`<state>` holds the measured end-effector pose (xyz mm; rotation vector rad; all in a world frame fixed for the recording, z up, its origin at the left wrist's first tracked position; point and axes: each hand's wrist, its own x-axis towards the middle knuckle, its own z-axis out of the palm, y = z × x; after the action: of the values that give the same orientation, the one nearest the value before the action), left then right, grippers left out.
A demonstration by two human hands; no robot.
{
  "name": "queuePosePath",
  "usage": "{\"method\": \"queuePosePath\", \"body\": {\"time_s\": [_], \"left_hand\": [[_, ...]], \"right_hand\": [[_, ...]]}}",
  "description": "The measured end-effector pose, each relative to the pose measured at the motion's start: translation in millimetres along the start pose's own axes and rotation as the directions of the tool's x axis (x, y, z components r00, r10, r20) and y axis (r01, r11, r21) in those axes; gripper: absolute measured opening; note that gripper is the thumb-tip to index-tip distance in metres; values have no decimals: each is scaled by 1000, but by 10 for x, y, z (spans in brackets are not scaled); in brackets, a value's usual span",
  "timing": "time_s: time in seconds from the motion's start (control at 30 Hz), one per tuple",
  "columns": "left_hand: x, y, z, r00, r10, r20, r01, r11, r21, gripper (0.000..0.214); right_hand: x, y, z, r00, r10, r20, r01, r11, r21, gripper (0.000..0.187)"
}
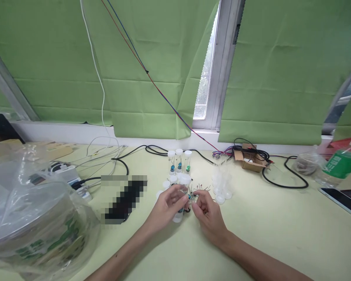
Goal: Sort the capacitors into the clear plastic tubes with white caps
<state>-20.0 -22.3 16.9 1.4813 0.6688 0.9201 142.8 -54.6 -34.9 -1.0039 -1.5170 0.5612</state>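
Note:
My left hand (pixel 167 202) is closed around a clear plastic tube with a white top (pixel 185 179), held slightly tilted over the table. Close beside it, my right hand (pixel 210 214) pinches thumb and fingertips together at a small teal part with thin wire legs (pixel 189 197). The fingers partly hide this part. Beneath my left hand lies another clear tube (pixel 178 217). Several loose small parts with wire legs (pixel 203 188) are scattered just behind my right fingertips. Farther back, white-capped tubes (pixel 179 162) stand upright with small blue and green parts inside.
More clear tubes (pixel 221 183) lie heaped right of the hands. A dark blurred object (pixel 125 201) is on the left, near a bagged tub (pixel 41 230). Cables and a small cardboard box (pixel 250 162) sit at the back; a bottle (pixel 342 164) and phone (pixel 342 203) at right.

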Motion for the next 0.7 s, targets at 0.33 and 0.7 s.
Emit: {"method": "queuePosePath", "body": {"time_s": [0.33, 0.7], "left_hand": [[365, 243, -372, 922, 190, -338, -12, 885, 466, 36], [909, -114, -700, 706, 174, -687, 234, 857, 458, 33]], "right_hand": [[-35, -19, 20, 972, -169, 163, 199, 962, -189, 31], [-39, -8, 21, 966, -135, 219, 185, 957, -224, 35]]}}
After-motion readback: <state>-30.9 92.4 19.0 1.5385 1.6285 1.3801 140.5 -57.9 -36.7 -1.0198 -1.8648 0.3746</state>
